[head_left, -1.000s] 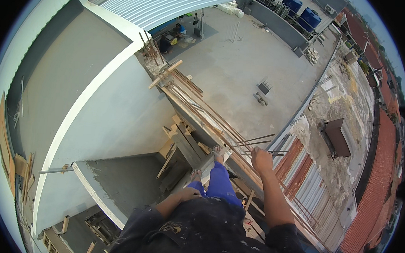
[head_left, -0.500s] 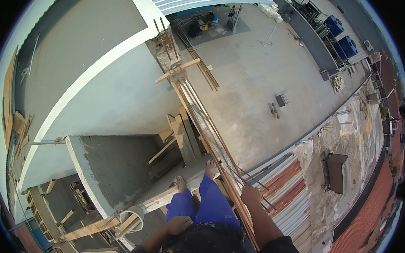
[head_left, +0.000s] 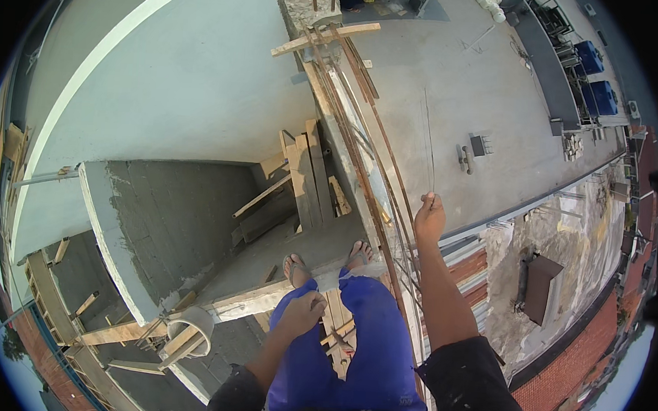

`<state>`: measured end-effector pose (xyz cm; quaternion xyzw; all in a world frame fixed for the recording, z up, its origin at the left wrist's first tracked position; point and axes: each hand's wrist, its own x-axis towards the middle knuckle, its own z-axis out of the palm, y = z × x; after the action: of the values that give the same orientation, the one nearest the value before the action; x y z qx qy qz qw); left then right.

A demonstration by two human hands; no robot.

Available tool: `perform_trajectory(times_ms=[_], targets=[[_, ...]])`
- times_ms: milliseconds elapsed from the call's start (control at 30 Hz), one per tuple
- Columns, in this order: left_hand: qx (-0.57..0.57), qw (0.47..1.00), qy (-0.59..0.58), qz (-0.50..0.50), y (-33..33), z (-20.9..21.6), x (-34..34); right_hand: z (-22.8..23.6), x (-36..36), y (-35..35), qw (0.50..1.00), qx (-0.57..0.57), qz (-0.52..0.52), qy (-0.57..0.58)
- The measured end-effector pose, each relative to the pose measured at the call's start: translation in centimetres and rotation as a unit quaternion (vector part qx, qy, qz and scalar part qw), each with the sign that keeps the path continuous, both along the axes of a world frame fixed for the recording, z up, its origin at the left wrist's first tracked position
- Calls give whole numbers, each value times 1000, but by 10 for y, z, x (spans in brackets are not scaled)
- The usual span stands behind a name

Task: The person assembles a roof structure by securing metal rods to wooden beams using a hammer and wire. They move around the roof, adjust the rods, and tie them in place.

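Observation:
My right hand [head_left: 430,218] is raised over the right side of the beam, fingers pinched on a thin wire [head_left: 429,140] that points up and away. Below that hand runs a long beam form with rusty steel bars [head_left: 369,170] lying along it. My left hand [head_left: 304,312] hangs by my left thigh with its fingers curled; whether anything is inside is hidden. My feet, in flip-flops [head_left: 296,270], stand on a narrow concrete ledge [head_left: 315,251] beside the bars.
A wooden crosspiece [head_left: 328,38] spans the beam's far end. Planks [head_left: 308,174] lean beside a block wall [head_left: 185,219]. A round white bucket [head_left: 193,325] stands at lower left. Drops open on both sides: a concrete floor [head_left: 427,83] far right, scaffold-like timbers [head_left: 52,301] lower left.
My right hand has left the steel bars and risen forward, a thin wire now showing in it. My left hand has come slightly up and right. The view has tilted down.

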<state>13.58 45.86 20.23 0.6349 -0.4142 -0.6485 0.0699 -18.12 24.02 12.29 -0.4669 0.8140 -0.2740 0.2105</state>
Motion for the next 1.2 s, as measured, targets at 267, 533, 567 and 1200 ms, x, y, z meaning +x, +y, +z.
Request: perform_trajectory(times_ms=[267, 533, 567, 1200], targets=[[-70, 996, -14, -56, -73, -152, 6, -102, 30, -90, 987, 37, 28, -156], [-185, 955, -37, -229, -169, -231, 11, -108, 21, -92, 990, 71, 56, -108], [-194, 950, -32, -242, -178, -239, 10, -108, 20, -92, 986, 81, 43, -139], [-790, 520, -315, -77, -329, -139, 39, -30, -3, -83, 920, -115, 366, 78]])
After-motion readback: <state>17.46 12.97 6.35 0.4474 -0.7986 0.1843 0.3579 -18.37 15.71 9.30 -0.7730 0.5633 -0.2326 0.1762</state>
